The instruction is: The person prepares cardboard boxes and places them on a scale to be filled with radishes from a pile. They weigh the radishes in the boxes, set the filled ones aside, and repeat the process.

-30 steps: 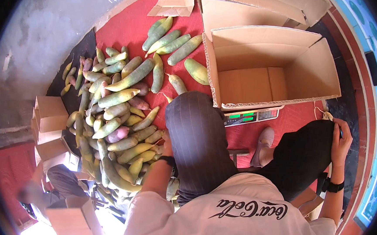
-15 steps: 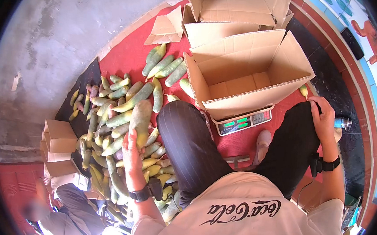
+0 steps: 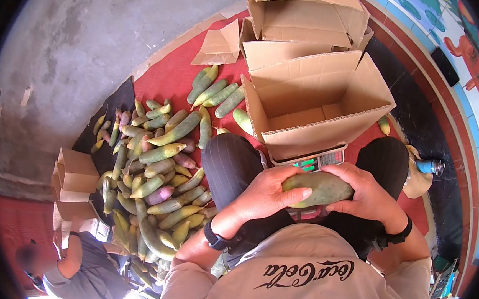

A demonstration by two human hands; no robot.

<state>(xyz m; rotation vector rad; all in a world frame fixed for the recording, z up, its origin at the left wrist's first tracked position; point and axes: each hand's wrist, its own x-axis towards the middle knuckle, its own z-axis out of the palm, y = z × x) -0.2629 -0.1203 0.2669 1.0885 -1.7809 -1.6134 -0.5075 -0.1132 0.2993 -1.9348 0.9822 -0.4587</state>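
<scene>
In front of my lap I hold a thick green radish (image 3: 321, 189) lengthwise between both hands. My left hand (image 3: 265, 193) grips its left end, the thumb lying on top. Its right end is in my right hand (image 3: 370, 195), with fingers curled over the far side. Just beyond the radish is a digital scale (image 3: 333, 156) with lit green digits, partly covered by my hands. An open cardboard box (image 3: 302, 120) stands on the scale, and the part of its inside that shows holds nothing.
A large pile of radishes (image 3: 164, 153), mostly green with a few pinkish, lies to my left on red carpet. More open boxes (image 3: 306, 22) stand behind the scale. Another person (image 3: 84, 266) sits at the lower left beside small boxes (image 3: 77, 172). A blue bottle (image 3: 428, 166) lies at right.
My left hand has brought the radish from above the pile to my lap. My right hand has left my right knee and taken hold of the radish too.
</scene>
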